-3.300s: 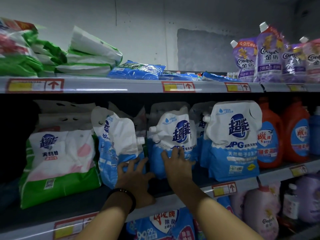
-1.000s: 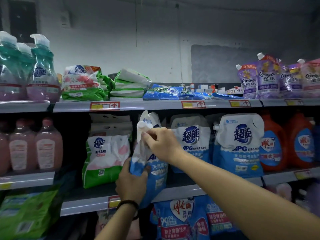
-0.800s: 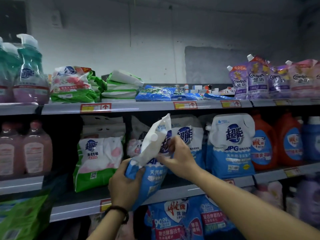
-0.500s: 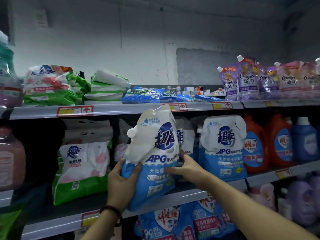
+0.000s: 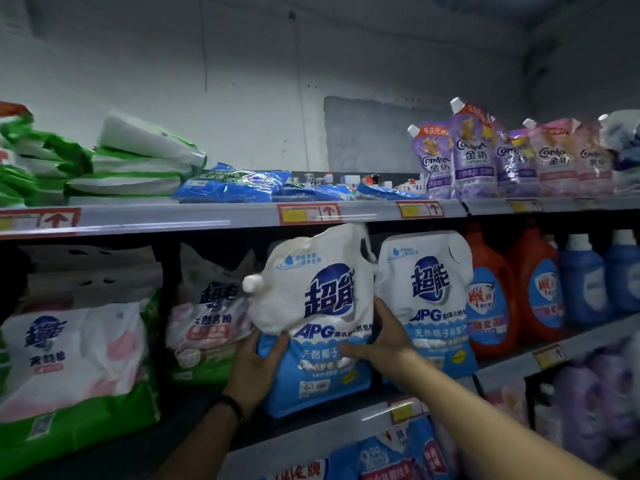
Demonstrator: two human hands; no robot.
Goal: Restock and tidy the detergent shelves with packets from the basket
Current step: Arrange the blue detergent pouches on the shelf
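Note:
A white and blue detergent pouch (image 5: 318, 306) with a side spout stands upright on the middle shelf (image 5: 311, 434), its front label facing me. My left hand (image 5: 256, 368) grips its lower left edge. My right hand (image 5: 377, 344) holds its right side, fingers wrapped on the front and edge. A matching white and blue pouch (image 5: 429, 299) stands right beside it, touching. The basket is out of view.
Green and white powder bags (image 5: 72, 362) and a pink and white bag (image 5: 207, 323) stand left on the middle shelf; orange jugs (image 5: 491, 292) and blue bottles (image 5: 585, 278) right. The top shelf (image 5: 207, 216) holds stacked bags, flat blue packs (image 5: 235, 183) and purple softener pouches (image 5: 471, 154).
The pouch was tilted and twisted in my hands; it now stands upright facing front, moved right against the neighbouring pouch. My right hand slid from its top down to its right side.

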